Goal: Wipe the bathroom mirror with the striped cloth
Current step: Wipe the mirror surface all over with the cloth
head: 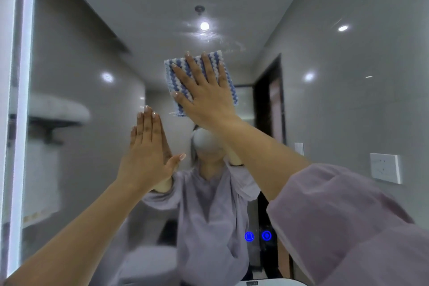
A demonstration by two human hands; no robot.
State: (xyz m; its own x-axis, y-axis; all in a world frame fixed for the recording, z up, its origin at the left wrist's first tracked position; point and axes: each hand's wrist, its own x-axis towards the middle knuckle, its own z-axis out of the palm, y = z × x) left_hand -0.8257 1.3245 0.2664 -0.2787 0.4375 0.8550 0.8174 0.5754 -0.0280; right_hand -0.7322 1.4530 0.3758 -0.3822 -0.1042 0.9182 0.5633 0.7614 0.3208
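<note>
The right hand [204, 95] is pressing the striped cloth [171, 82] flat against the mirror [92, 53], a little above the middle of the glass. Its fingers are lying straight and spread across the cloth rather than curling round it, so the hand is open, with the palm doing the holding. The cloth (blue and white in wavy bands) is showing as a folded square, tilting slightly, with its edges peeking out past the fingers at the top, the left and the lower right. Just above it, faint smeary streaks [204, 35] are catching the glow of a reflected ceiling light [204, 26].

The left hand [148, 151] is resting lower down and to the left, palm to the glass, fingers straight and close together, thumb sticking out to the side, gripping nothing. The two hands are staying apart, with bare glass showing between them.

A loose lilac sleeve [348, 216] is hanging from the right forearm. A lit strip [23, 53] is glowing along the mirror's left and top edges, and two small blue buttons [249, 236] are shining near the bottom. A towel shelf [58, 109] and a wall socket [385, 168] are appearing in the reflection.
</note>
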